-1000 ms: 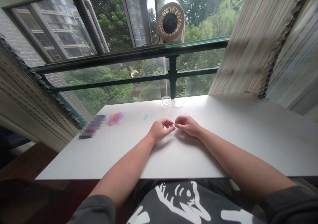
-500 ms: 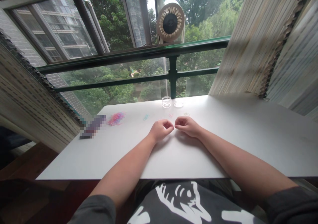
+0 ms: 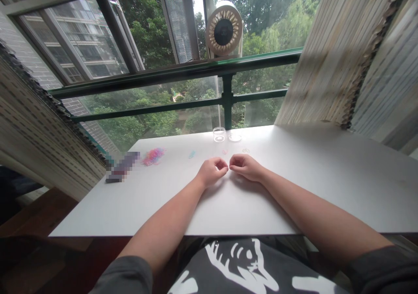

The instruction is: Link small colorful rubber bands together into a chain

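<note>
My left hand [image 3: 212, 172] and my right hand [image 3: 248, 167] meet low over the middle of the white table [image 3: 156, 207]. Thumb and forefinger are pinched on each, and the fingertips almost touch across a narrow gap. Whatever they hold, if anything, is too small to make out. Just beyond the hands lie a small pink loop [image 3: 224, 152] and a pale yellowish-green bundle of loops [image 3: 245, 150]. Farther left is a little turquoise bundle [image 3: 191, 154]. A loose pile of tiny multicoloured bands [image 3: 153, 156] spreads at the table's left.
Near the back edge stand a clear round container [image 3: 219, 134] and a shallow clear lid [image 3: 234, 137]. A dark, pixelated object [image 3: 123, 167] lies at the left edge. Behind the table run a green railing [image 3: 163, 108] and a window, with a round fan [image 3: 224, 31] above.
Both hands stay in nearly the same place with their pinch kept. The fingers of my right hand have shifted very slightly; the table items lie as before.
</note>
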Tool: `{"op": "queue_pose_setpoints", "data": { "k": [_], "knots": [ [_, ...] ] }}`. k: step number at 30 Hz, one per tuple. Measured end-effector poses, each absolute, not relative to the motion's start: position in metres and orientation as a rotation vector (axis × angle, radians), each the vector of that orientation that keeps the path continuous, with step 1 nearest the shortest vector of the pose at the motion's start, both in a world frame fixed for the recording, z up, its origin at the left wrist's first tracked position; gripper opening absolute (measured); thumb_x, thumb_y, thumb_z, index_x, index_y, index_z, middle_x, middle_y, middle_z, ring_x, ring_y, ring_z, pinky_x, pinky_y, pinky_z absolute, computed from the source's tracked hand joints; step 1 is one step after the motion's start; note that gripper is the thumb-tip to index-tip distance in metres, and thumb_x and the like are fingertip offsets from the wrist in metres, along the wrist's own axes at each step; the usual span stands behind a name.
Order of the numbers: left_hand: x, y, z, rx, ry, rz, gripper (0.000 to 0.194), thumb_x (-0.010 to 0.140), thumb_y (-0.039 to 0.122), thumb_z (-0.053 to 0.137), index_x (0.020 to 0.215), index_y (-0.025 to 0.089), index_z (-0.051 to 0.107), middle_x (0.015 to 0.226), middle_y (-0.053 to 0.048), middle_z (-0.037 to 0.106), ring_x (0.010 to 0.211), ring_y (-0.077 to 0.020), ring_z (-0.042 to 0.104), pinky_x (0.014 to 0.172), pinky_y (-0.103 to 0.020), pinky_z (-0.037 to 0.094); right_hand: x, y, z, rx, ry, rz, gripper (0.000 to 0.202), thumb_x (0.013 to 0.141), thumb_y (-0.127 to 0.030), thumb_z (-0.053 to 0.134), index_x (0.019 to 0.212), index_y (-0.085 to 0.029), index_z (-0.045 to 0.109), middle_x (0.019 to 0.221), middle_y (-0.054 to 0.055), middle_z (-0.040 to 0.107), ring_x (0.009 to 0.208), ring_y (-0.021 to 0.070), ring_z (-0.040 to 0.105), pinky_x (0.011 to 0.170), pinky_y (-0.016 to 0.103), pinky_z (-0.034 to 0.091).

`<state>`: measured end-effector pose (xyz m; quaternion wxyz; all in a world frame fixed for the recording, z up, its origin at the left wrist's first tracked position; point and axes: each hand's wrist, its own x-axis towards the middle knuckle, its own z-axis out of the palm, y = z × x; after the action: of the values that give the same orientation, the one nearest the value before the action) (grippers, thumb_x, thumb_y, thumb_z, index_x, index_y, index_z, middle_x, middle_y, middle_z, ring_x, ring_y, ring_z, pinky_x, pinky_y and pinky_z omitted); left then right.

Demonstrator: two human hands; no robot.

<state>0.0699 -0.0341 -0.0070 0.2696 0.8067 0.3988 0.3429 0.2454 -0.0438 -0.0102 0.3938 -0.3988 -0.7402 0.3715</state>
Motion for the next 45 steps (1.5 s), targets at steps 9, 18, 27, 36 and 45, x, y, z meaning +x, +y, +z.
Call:
{"op": "queue_pose_setpoints", "data": {
  "k": [9, 18, 27, 36, 45],
  "knots": [
    [0.0691, -0.0335, -0.0087, 2.206, 1.031, 0.880, 0.014, 0.068, 0.028, 0.053, 0.072, 0.016, 0.060, 0.068, -0.001, 0.060, 0.062, -0.0099, 0.052, 0.059, -0.021, 0.041, 0.2462, -0.0434, -0.0115, -1.019, -1.907, 0.938, 0.011, 0.067, -0.025, 0.055, 0.070, -0.014, 0.055, 0.059, -0.001, 0.052, 0.051, 0.0078, 0.042, 0.048, 0.021, 0.034],
    [0.0696, -0.0346, -0.0078, 2.192, 1.053, 0.848, 0.013, 0.065, 0.026, 0.054, 0.069, 0.016, 0.060, 0.066, 0.000, 0.060, 0.057, -0.0088, 0.050, 0.056, -0.020, 0.040, 0.2458, -0.0446, -0.0097, -1.031, -1.945, 0.930, 0.012, 0.067, -0.025, 0.055, 0.071, -0.014, 0.056, 0.060, 0.000, 0.053, 0.053, 0.0084, 0.043, 0.049, 0.021, 0.034],
    [0.0688, -0.0326, -0.0118, 2.211, 1.041, 0.769, 0.013, 0.064, 0.028, 0.053, 0.065, 0.016, 0.057, 0.063, 0.000, 0.059, 0.055, -0.0094, 0.050, 0.053, -0.020, 0.039, 0.2465, -0.0453, -0.0096, -1.012, -1.995, 0.894, 0.008, 0.068, -0.021, 0.053, 0.070, -0.014, 0.056, 0.061, 0.000, 0.053, 0.054, 0.0084, 0.043, 0.050, 0.021, 0.035],
    [0.0672, -0.0304, -0.0147, 2.254, 1.022, 0.713, 0.011, 0.063, 0.026, 0.053, 0.066, 0.016, 0.055, 0.062, 0.001, 0.057, 0.055, -0.0087, 0.048, 0.052, -0.019, 0.038, 0.2462, -0.0452, -0.0096, -1.003, -2.020, 0.888, 0.008, 0.068, -0.020, 0.051, 0.071, -0.014, 0.056, 0.061, 0.000, 0.052, 0.054, 0.0080, 0.042, 0.051, 0.021, 0.034],
    [0.0602, -0.0256, -0.0084, 2.278, 1.114, 0.711, 0.016, 0.065, 0.030, 0.053, 0.068, 0.015, 0.058, 0.062, 0.001, 0.058, 0.056, -0.0092, 0.049, 0.054, -0.020, 0.039, 0.2464, -0.0453, -0.0097, -1.036, -1.989, 0.909, 0.010, 0.068, -0.024, 0.052, 0.069, -0.014, 0.055, 0.059, -0.002, 0.050, 0.052, 0.0080, 0.041, 0.051, 0.021, 0.034]
  ]
}}
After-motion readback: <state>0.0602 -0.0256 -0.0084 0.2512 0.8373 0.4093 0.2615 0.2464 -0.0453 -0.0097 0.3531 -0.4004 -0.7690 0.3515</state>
